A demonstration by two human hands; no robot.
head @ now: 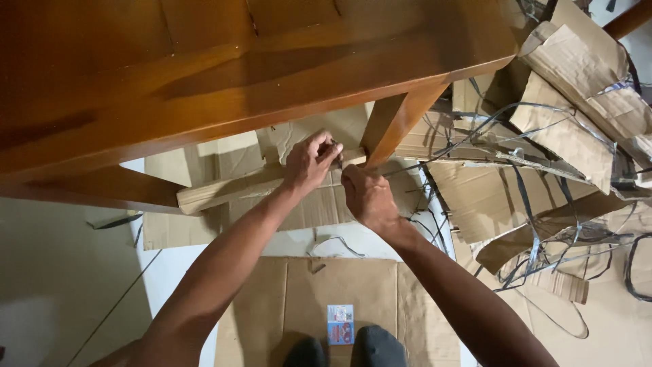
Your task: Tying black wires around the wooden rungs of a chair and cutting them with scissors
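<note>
Gripping wooden slat (251,187) (both hands)

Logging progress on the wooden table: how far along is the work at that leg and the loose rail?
Done: the glossy brown wooden table is out of its wrapping; torn brown cardboard and black plastic straps lie on the floor. In hand: the left hand and right hand work at the pale wooden rail beside the angled brown table leg. Left: the rail's far end hangs loose, and I can't tell whether the joint is fastened.
</note>
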